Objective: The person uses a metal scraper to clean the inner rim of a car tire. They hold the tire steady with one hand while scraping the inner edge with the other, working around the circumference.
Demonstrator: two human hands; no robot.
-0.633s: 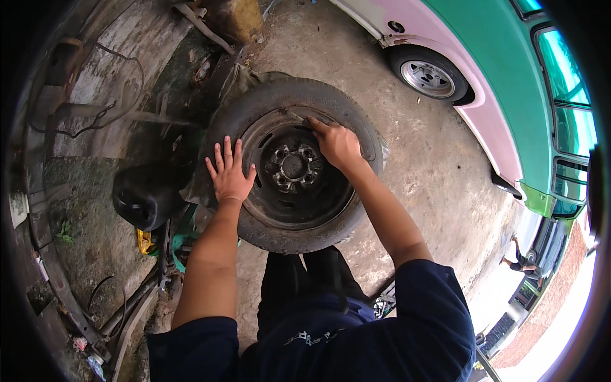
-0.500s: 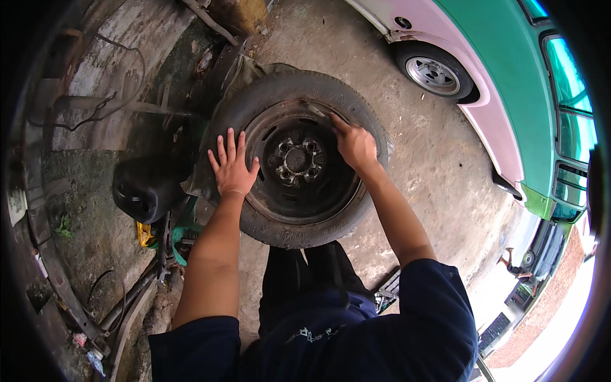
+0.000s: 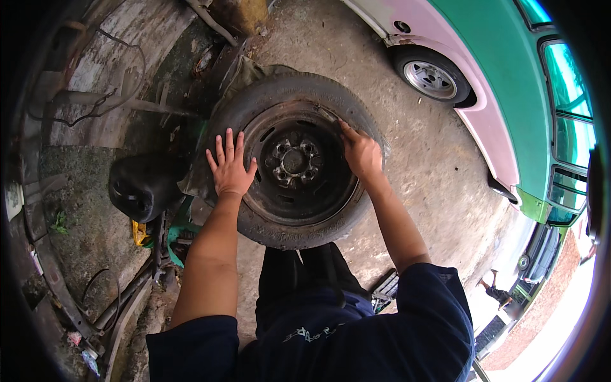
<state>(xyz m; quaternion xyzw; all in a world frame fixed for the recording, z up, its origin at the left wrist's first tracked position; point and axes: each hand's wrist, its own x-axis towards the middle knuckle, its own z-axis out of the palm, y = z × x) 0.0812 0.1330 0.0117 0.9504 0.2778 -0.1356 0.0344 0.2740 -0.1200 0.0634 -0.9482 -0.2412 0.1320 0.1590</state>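
A worn black tire (image 3: 299,237) on a dark, rusty steel wheel rim (image 3: 318,200) lies face up in front of me at the middle. My left hand (image 3: 230,167) rests flat on its left sidewall, fingers spread, thumb reaching toward the rim edge. At the upper right of the rim, my right hand (image 3: 363,153) is closed, its index finger pointing along the rim edge. A slim, pale tool tip (image 3: 328,114) shows just beyond that finger; the rest is hidden by the hand. The hub centre (image 3: 294,161) has several bolt holes around it.
A green and pink vehicle (image 3: 490,108) with a silver wheel (image 3: 430,79) stands at the right. Left of the tire are a black plastic container (image 3: 143,188), metal bars and scrap. A dark case (image 3: 385,291) lies by my legs. Another person (image 3: 498,295) is far off at right.
My right hand has moved slightly right and down along the rim edge, the slim tip moving with it. My left hand stays flat on the sidewall.
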